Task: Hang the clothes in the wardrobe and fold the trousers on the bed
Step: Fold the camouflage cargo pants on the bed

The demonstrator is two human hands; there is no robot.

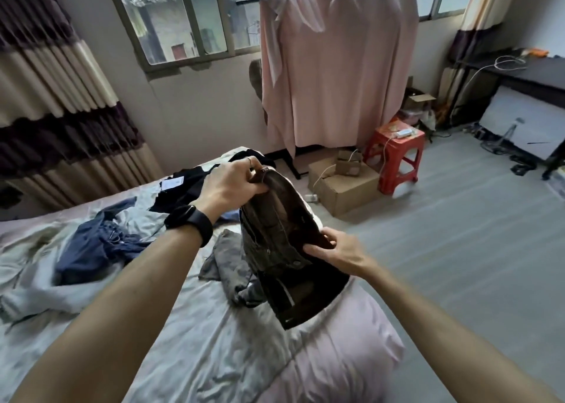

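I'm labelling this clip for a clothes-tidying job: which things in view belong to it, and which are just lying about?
Job: dark brown trousers, gripped by the left hand and right hand; navy garment, grey garment, black garment; bed; pink-draped rack, probably the wardrobe.
Lying about: red stool, cardboard box, black desk, striped curtain.

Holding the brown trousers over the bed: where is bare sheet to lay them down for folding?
Bare sheet lies at the near end of the bed, this side of the grey garment and left of the pink bedding edge. Crowded: the navy garment on the left, the black garment at the far end.
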